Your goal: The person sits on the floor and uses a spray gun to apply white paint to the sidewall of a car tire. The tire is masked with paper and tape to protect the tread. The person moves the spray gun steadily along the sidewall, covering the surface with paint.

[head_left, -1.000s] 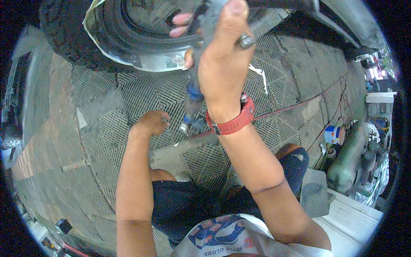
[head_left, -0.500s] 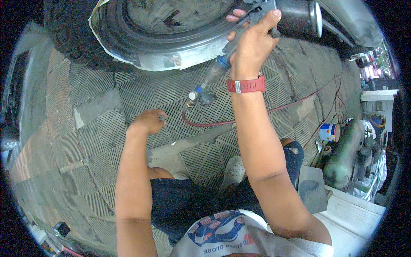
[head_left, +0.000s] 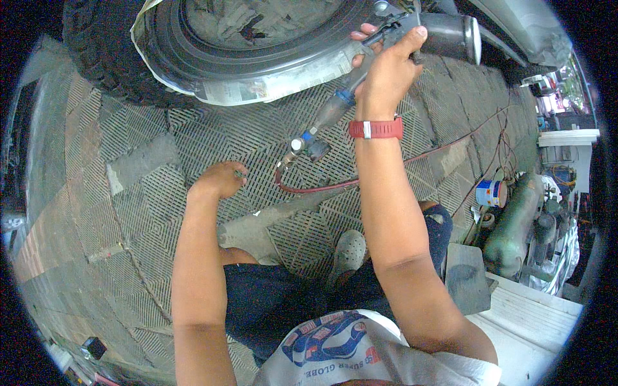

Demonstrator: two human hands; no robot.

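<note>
A floor [head_left: 138, 270] of grey tiles, ribbed in zigzags, spreads beneath both hands, with a cluttered workshop edge off to the right. The spray gun [head_left: 398, 29] is in the right hand [head_left: 389, 71], up beside the wheel; the fingers wrap its handle and the thumb lies along its near side. A dark cup [head_left: 447, 37] with a pale end juts out just right of that thumb. Below the fist, toward the left hand, hangs a clear filter [head_left: 329, 114] with blue collars, and a red hose [head_left: 328, 190] joins its lower end, passing beneath the right forearm and away to the right.

The left hand [head_left: 220, 180] hovers over the floor, apart from the gun, its fingers loosely bent; the palm is hidden, so I cannot tell how far it is closed. Ahead of both hands are a silver-grey rim [head_left: 180, 45] and a chunky black tyre [head_left: 96, 71], with printed paper [head_left: 232, 90] tucked between them. A red watch strap [head_left: 380, 129] circles the right wrist. Well to the right of that arm stand a blue-and-white can [head_left: 491, 193] and a green tank [head_left: 515, 225]. Between the forearms shows a pale shoe [head_left: 350, 251].
</note>
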